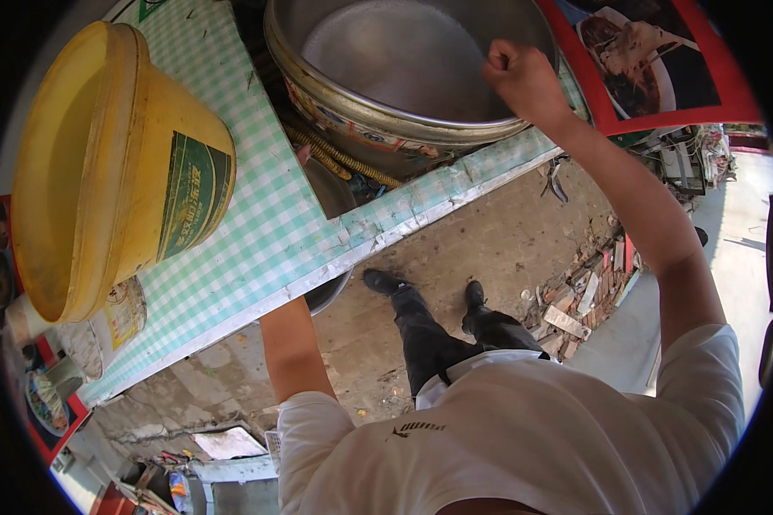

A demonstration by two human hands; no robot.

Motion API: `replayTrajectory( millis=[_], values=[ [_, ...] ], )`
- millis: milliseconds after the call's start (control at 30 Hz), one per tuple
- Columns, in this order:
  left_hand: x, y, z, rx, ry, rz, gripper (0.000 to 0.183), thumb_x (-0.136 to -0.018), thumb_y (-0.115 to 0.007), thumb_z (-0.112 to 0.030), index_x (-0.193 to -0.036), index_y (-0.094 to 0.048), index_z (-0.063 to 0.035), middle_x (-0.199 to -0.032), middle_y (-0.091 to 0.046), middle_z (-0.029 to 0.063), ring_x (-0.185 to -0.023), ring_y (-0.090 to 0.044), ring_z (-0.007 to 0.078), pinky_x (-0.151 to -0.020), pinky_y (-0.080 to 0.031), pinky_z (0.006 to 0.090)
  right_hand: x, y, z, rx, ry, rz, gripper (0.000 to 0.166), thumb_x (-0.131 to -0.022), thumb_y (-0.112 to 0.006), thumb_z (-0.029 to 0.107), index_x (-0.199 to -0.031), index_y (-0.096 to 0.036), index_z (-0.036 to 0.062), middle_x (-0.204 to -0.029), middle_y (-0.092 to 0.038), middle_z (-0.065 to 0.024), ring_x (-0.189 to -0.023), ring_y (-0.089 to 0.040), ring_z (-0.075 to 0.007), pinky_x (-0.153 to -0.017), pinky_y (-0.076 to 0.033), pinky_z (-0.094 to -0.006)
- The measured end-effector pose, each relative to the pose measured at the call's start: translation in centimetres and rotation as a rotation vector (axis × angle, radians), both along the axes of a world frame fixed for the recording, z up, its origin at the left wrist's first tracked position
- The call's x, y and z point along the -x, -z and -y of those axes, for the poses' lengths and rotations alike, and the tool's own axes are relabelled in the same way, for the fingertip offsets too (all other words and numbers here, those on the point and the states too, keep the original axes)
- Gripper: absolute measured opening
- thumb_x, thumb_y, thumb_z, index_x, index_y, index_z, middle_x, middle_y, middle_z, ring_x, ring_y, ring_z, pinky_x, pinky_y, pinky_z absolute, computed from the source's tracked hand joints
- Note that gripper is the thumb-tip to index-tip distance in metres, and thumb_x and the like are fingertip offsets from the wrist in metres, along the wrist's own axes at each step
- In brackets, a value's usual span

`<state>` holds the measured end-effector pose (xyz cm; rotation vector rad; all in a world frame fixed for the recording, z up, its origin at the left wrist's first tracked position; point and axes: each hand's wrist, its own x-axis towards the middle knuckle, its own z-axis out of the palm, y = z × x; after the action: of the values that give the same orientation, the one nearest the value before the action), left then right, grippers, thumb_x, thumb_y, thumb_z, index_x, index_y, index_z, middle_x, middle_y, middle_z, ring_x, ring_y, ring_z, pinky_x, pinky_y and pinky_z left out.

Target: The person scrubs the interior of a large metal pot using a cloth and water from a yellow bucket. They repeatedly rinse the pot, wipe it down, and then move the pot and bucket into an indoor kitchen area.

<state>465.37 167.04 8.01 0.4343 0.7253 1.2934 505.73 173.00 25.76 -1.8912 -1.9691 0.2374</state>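
Note:
My right hand (522, 84) is curled into a loose fist over the right side of a large round metal pot (412, 112). Nothing shows inside its fingers. Cloudy liquid (393, 58) lies in the pot under a haze that looks like steam. The pot sits in a cutout of a counter (257, 232) covered in green-and-white checked sheeting. My left forearm (294, 347) reaches beneath the counter's front edge, so the left hand is hidden. Close to that forearm, part of a metal basin (336, 291) shows under the counter.
A large yellow plastic bucket (167, 135) stands on the counter at left, with a smaller white tub (119, 322) beside it. Corrugated yellow hoses (354, 158) run through the cutout. Bricks and wood pieces (580, 302) are piled on the floor at right. A red-bordered food poster (670, 106) flanks the pot.

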Motion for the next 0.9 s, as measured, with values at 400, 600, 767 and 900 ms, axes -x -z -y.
replayTrajectory(
  millis=[400, 600, 767, 900],
  values=[
    [-0.3, -1.9, -0.1, 0.031, 0.039, -0.126, 0.052, -0.112, -0.036, -0.031, -0.142, -0.042, 0.0119, -0.127, -0.057, 0.0256, -0.119, -0.059, 0.035, -0.111, -0.051, 0.0539, 0.1, -0.1, 0.2, 0.013, 0.067, -0.025, 0.016, -0.086, -0.069, 0.021, -0.079, -0.063, 0.0084, -0.07, -0.066, -0.0134, -0.07, -0.068, -0.0367, -0.066, -0.053, -0.0446],
    [-1.9, -3.6, 2.4, 0.253, -0.139, -0.065, 0.053, -0.103, -0.056, -0.032, -0.137, -0.053, 0.0091, -0.127, -0.062, 0.0257, -0.119, -0.061, 0.0375, -0.106, -0.051, 0.0469, 0.7, -0.7, 0.3, 0.009, 0.07, -0.057, 0.017, -0.088, -0.07, 0.021, -0.08, -0.063, 0.0076, -0.073, -0.068, -0.0137, -0.073, -0.068, -0.0375, -0.068, -0.053, -0.0444],
    [-3.2, 0.0, 5.3, -0.003, -0.063, -0.67, 0.051, -0.102, -0.059, -0.029, -0.137, -0.055, 0.0075, -0.126, -0.063, 0.0259, -0.119, -0.062, 0.0381, -0.103, -0.052, 0.0465, 1.0, -1.5, 0.4, 0.012, 0.083, -0.024, 0.026, -0.09, -0.072, 0.027, -0.08, -0.061, 0.0062, -0.074, -0.067, -0.0148, -0.075, -0.068, -0.0387, -0.068, -0.053, -0.0456],
    [-2.9, 2.5, 6.4, -0.254, 0.023, -1.386, 0.049, -0.1, -0.06, -0.027, -0.136, -0.056, 0.0062, -0.126, -0.063, 0.0261, -0.118, -0.062, 0.0385, -0.101, -0.053, 0.0462, 1.4, -2.0, 0.6, 0.043, 0.092, -0.025, 0.037, -0.092, -0.074, 0.038, -0.079, -0.061, 0.0057, -0.074, -0.068, -0.0154, -0.075, -0.067, -0.0398, -0.067, -0.052, -0.0476]
  ],
)
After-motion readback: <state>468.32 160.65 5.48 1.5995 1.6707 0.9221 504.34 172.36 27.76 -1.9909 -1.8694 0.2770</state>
